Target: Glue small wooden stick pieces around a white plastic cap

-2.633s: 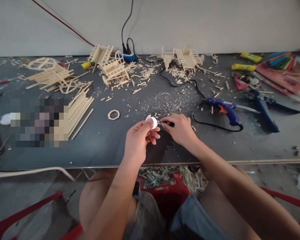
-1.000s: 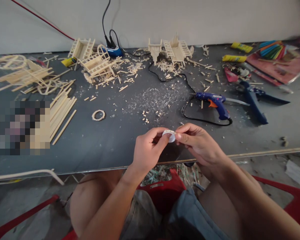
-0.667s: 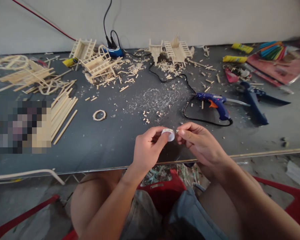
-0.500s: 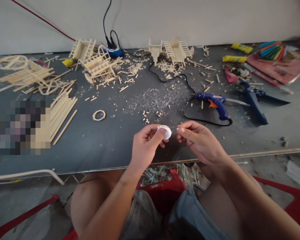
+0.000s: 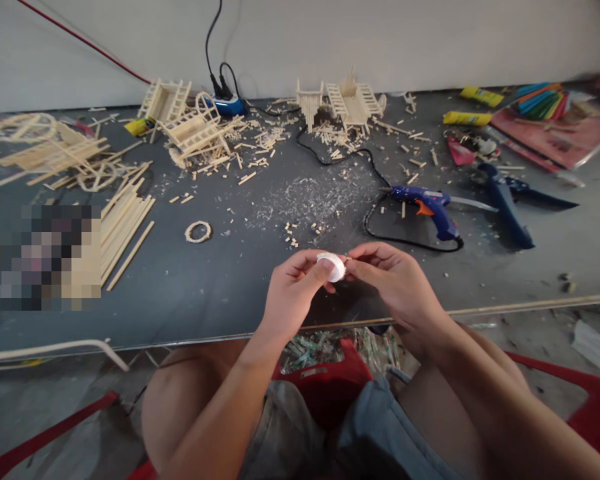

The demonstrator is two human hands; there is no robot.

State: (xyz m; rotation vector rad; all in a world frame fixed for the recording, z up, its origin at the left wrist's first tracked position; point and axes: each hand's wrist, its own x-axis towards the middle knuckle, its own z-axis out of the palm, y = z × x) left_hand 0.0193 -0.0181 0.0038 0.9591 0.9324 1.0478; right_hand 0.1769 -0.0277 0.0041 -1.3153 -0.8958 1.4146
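A small white round cap-like piece (image 5: 336,268) is pinched between the thumb and fingers of my left hand (image 5: 293,287), low over the table's front part. My right hand (image 5: 390,273) is closed in a pinch on a tiny wooden stick piece (image 5: 349,261), held against the white piece's right edge. Fingertips partly hide the stick piece. Just beyond my hands lie several small cut stick bits (image 5: 291,233). To their right rests a blue glue gun (image 5: 427,203) with an orange trigger and a clear glue stick in its back.
A small wooden ring (image 5: 199,231) and a bundle of sticks (image 5: 125,230) lie on the left. Stick-built cart models (image 5: 195,133) stand at the back. Blue-handled cutters (image 5: 507,207), yellow glue tubes (image 5: 467,118) and a red packet (image 5: 555,143) are on the right. The glue gun's black cord (image 5: 375,233) loops nearby.
My right hand has moved left, bringing the tiny stick piece up to the white round piece. My left hand has barely shifted and keeps its hold.
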